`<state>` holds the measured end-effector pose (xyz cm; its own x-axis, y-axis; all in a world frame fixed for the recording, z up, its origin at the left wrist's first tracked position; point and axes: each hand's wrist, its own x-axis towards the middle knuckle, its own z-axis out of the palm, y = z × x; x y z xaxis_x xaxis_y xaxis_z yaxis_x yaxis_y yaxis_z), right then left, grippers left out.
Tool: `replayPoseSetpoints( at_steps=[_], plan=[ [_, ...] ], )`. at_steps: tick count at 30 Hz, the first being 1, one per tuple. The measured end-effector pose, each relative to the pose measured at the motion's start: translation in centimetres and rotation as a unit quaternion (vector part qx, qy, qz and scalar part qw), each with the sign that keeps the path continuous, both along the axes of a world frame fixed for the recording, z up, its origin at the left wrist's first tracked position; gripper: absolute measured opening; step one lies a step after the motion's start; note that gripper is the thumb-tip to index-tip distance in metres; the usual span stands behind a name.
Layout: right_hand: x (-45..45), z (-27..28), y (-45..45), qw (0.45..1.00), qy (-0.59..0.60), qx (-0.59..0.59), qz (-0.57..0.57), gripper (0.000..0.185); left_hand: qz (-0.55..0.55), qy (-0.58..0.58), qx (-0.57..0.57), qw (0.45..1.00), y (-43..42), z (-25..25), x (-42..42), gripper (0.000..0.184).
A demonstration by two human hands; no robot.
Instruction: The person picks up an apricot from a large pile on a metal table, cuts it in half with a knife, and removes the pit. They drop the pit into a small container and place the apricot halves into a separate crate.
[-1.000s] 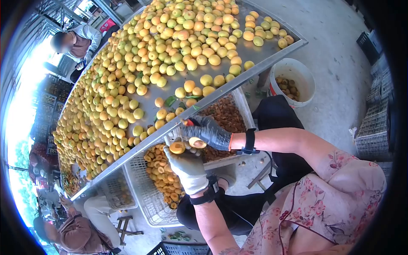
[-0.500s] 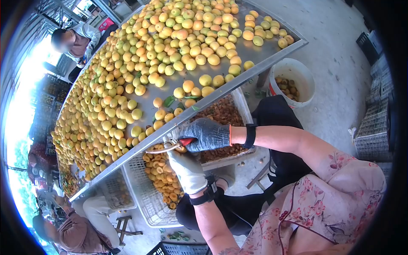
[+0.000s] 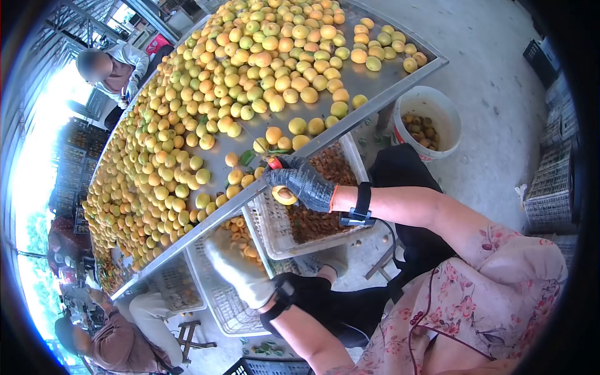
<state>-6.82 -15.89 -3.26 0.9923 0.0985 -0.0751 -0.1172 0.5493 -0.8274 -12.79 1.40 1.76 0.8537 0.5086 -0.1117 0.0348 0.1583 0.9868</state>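
My right hand, in a dark grey knit glove, is closed by the table's edge. It grips a red-handled tool whose working end I cannot make out clearly. The same hand also holds a cut apricot, its brown centre facing out. My left hand, in a white glove, is smeared by motion over a white crate of apricot halves; its fingers are unclear. Beneath my right hand is another white crate full of brown stones.
Whole apricots cover much of a metal table with a raised rim. A white bucket holding some fruit stands at its right corner. Two people sit at the table's far and left sides. Stacked crates line the right.
My hands were together at the table's edge and are now apart. The left has swung down and left over the halves; the right now shows the cut apricot, red handle turned upward.
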Motion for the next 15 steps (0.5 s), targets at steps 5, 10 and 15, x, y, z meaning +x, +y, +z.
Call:
replayPoseSetpoints(
  at_steps=[5, 10, 15],
  plan=[
    [0.0, -0.4, 0.6, 0.896, -0.199, -0.341, -0.203, 0.029, -0.231, -0.075, 0.109, 0.964, -7.8, -3.4, 0.5, 0.037],
    [1.2, -0.9, 0.0, 0.819, -0.214, -0.463, -0.264, 0.032, -0.182, -0.039, -0.020, 0.982, -9.4, -2.9, 1.4, 0.021],
    [2.6, 1.5, -2.7, 0.989, -0.059, 0.046, -0.125, 0.016, -0.225, -0.051, -0.288, 0.930, -9.3, -3.3, 3.3, 0.027]
  ],
)
